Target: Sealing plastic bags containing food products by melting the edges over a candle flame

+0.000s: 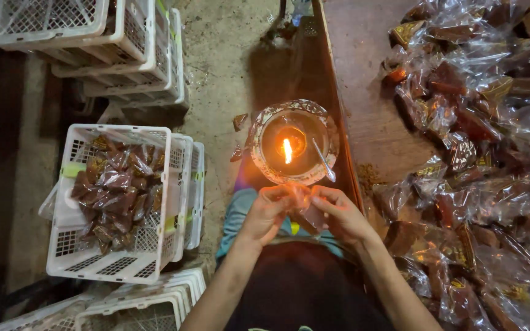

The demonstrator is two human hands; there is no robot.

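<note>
Dim concrete floor [222,73] — left hand [266,214] and right hand [341,216] pinched a clear packet [295,197] just below the candle bowl [294,142] — fingers pressed on plastic.

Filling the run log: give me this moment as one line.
hands: left hand and right hand pinch clear packet | near: lit flame in bowl | left: white crate, filled packets

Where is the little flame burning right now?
In the head view, the flame burns mid-frame inside a glass bowl, just beyond both hands, beside a metal spoon.
</note>
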